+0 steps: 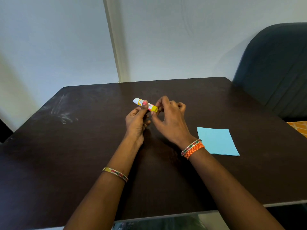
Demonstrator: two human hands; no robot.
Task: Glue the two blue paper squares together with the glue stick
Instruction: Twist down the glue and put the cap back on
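Note:
A glue stick (141, 102) with a white cap end at the upper left and a yellow base at the lower right is held above the middle of the dark table (83, 146). My left hand (137, 121) grips its body, thumb on top. My right hand (169, 117) pinches the yellow base end with its fingertips. The blue paper (217, 141) lies flat on the table to the right of my right wrist; it looks like one stack, and I cannot tell the two squares apart.
A dark upholstered chair (279, 68) stands at the table's far right corner. A white wall rises right behind the table's far edge. An orange patterned thing (299, 126) shows at the right edge. Pale scuff marks cross the table's left part.

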